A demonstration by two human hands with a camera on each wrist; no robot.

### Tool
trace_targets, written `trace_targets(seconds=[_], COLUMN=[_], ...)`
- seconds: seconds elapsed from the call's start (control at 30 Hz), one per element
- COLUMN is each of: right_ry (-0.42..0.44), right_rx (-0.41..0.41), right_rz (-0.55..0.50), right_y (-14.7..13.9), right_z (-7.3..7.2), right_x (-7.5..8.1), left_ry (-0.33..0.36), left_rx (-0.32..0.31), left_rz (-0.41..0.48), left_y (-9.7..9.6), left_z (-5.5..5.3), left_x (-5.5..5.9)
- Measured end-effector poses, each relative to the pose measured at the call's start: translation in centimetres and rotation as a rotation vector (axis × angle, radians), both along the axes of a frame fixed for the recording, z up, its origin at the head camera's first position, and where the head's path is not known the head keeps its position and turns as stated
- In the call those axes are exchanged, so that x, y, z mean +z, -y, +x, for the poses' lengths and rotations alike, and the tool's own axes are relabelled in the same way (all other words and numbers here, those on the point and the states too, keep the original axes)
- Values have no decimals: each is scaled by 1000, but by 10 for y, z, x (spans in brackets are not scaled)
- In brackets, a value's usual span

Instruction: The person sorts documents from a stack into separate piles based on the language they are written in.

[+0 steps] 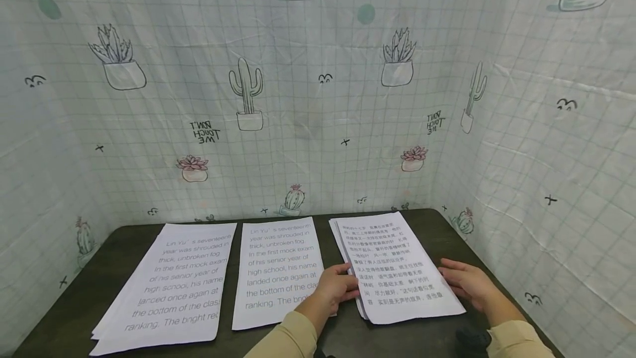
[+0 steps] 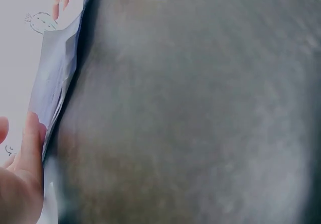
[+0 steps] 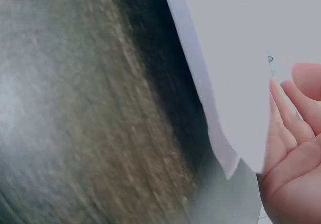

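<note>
A stack of white sheets printed with Chinese text (image 1: 392,258) lies at the right of the dark table, its left edges slightly fanned. My left hand (image 1: 337,287) touches its left edge with the fingers extended toward it. On the opposite side, my right hand (image 1: 469,282) is at the right edge, palm turned toward the sheets. The left wrist view shows the bent paper edges (image 2: 57,68) beside the fingers. In the right wrist view the sheets (image 3: 220,73) stand beside my open palm, their lower corners apart.
Two more piles of sheets with English text lie to the left: a fanned one (image 1: 174,286) at the far left and another (image 1: 275,269) in the middle, close to my left forearm. A cloth printed with cacti (image 1: 298,98) hangs around the dark table (image 1: 149,349).
</note>
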State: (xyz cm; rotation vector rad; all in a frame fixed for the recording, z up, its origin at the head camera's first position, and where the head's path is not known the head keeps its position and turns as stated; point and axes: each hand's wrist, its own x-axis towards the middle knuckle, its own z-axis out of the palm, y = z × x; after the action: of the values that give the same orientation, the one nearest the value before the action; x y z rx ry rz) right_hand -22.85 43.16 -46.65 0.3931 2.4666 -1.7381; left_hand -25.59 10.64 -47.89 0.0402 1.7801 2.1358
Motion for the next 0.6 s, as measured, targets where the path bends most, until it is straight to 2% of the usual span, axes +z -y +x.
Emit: trace_targets(seconds=[0.33,0.6], right_ry=[-19,-53], right_rx=[0,14], right_rz=[-11,61], right_y=[-4,6], right_z=[-2,-7], right_x=[9,17], left_ry=[-3,-36], left_rx=[10,0], left_rz=[14,33], left_y=[10,24], left_z=[-5,-13], left_x=[10,14])
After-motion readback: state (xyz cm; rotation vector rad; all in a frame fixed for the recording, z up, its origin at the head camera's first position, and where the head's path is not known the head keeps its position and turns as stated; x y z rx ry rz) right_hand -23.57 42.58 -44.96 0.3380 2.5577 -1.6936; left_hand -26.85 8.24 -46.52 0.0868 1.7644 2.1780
